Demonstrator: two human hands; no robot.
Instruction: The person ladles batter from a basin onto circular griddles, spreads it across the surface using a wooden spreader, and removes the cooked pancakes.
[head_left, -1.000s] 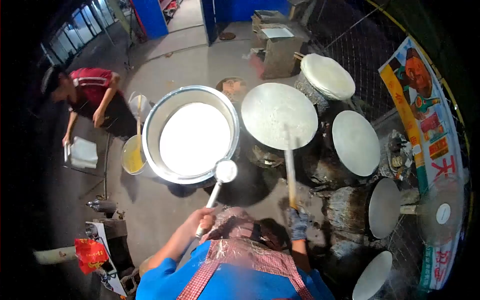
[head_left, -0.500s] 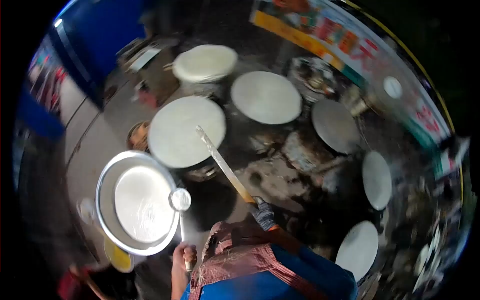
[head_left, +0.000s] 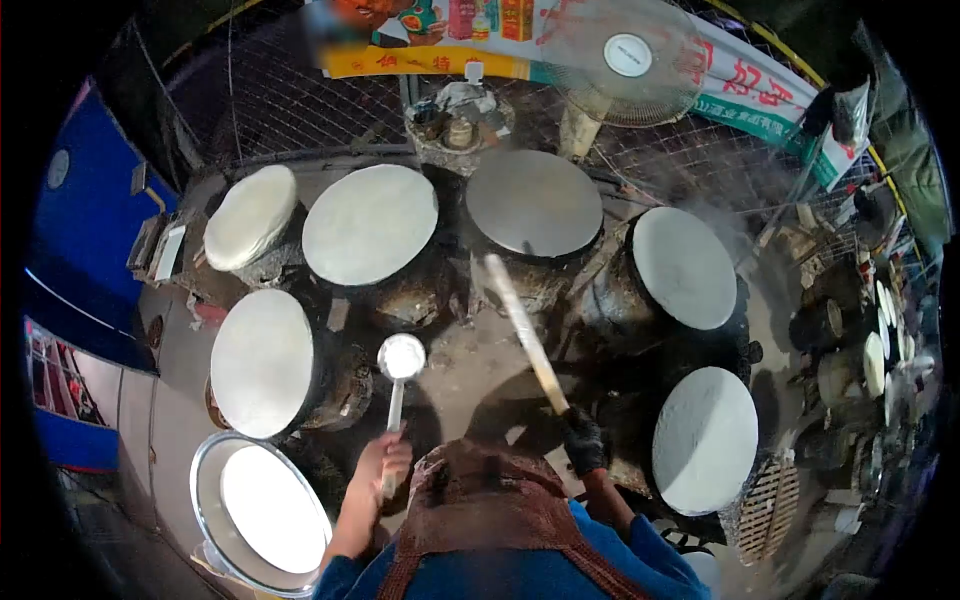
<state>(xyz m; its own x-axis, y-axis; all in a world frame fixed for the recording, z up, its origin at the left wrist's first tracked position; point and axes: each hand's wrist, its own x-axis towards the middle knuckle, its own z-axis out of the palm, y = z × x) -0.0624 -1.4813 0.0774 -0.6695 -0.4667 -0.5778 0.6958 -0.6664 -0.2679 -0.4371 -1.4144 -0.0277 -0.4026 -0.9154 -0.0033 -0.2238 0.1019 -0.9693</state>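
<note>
My left hand (head_left: 383, 465) is closed round the handle of a ladle (head_left: 402, 357), whose bowl holds white batter. In my gloved right hand (head_left: 584, 441) is a long flat wooden stick (head_left: 524, 328), coated white toward its far end and pointing at a bare grey griddle (head_left: 535, 203). Pale rounds of batter cover several other griddles, among them one at the left (head_left: 262, 363), one behind it (head_left: 371, 224), one at the right (head_left: 684, 267) and one nearer me (head_left: 705, 441). A large metal basin (head_left: 209, 500) of white batter stands at the lower left.
A stack of pale flat rounds (head_left: 250, 217) sits at the back left. Behind the griddles are a fan (head_left: 627, 60), a printed banner (head_left: 440, 62) and wire fencing. A wooden slatted rack (head_left: 769, 508) lies at the lower right.
The view has swung right, so the basin has shifted to the lower left and the other person is out of view. The ladle is away from the basin; the stick is no longer over a white round.
</note>
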